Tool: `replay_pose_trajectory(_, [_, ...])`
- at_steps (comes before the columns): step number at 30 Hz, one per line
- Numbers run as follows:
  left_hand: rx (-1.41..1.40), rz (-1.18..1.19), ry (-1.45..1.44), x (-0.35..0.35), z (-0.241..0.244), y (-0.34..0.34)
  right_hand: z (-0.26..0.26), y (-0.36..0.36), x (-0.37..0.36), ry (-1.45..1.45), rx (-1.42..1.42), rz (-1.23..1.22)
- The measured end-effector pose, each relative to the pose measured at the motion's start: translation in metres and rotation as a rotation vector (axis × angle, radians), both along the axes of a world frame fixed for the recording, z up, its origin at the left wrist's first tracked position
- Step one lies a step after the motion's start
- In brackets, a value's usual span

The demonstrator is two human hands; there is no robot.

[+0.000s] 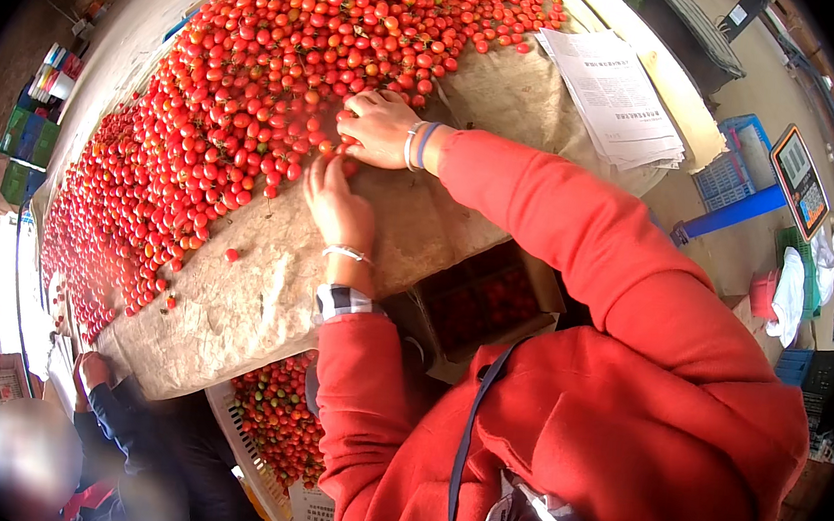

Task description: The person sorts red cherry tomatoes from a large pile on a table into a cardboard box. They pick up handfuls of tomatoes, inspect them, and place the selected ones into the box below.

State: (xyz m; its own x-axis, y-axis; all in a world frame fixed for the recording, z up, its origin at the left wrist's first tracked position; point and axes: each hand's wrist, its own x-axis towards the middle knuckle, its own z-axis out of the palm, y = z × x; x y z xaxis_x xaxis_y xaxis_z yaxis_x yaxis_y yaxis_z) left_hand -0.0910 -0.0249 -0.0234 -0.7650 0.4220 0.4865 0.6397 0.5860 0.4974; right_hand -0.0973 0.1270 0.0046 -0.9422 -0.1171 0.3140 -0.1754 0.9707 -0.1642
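A broad heap of small red cherry tomatoes (309,43) covers the far and left side of a tan cloth (233,319) on the table. At the heap's near edge, my right hand (380,131) reaches in with curled fingers, and a few tomatoes show beside its fingertips. Just below it, my left hand (340,205) points its fingers at the same edge, close to the right hand. Whether either palm holds tomatoes is hidden. One loose tomato (231,254) lies on the cloth to the left.
Printed paper sheets (617,99) lie right of the heap. Under the table edge, a cardboard box (447,337) holds tomatoes in shadow. A white slotted crate (245,439) contains red and greenish tomatoes. Another person's hands (91,372) are at the lower left. A scale display (800,179) stands right.
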Motion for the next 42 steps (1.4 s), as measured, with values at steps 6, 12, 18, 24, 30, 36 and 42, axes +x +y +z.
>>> replay_pose_trajectory(6, [0.084,-0.102,-0.117,0.032,0.001,0.03,-0.011,0.025,0.041,0.119,-0.088,0.087])
replay_pose_trajectory(12, [0.1,-0.231,-0.041,0.055,0.002,0.043,-0.007,0.045,0.08,0.121,-0.136,0.128])
replay_pose_trajectory(18, [0.051,-0.173,-0.058,0.062,0.007,0.04,0.017,0.043,0.083,0.228,-0.063,0.184])
replay_pose_trajectory(24, [0.037,-0.12,-0.042,0.056,0.017,0.037,0.032,0.078,-0.038,0.219,-0.189,-0.007])
replay_pose_trajectory(30, [0.347,-0.143,-0.258,0.039,0.027,0.023,0.029,0.103,-0.106,0.046,-0.003,-0.159])
replay_pose_trajectory(36, [0.855,-0.226,-0.871,0.041,0.043,0.02,0.031,0.104,-0.078,-0.034,0.034,-0.024])
replay_pose_trajectory(42, [1.08,-0.324,-1.157,0.038,0.037,0.022,0.009,0.084,-0.073,0.019,0.213,-0.201])
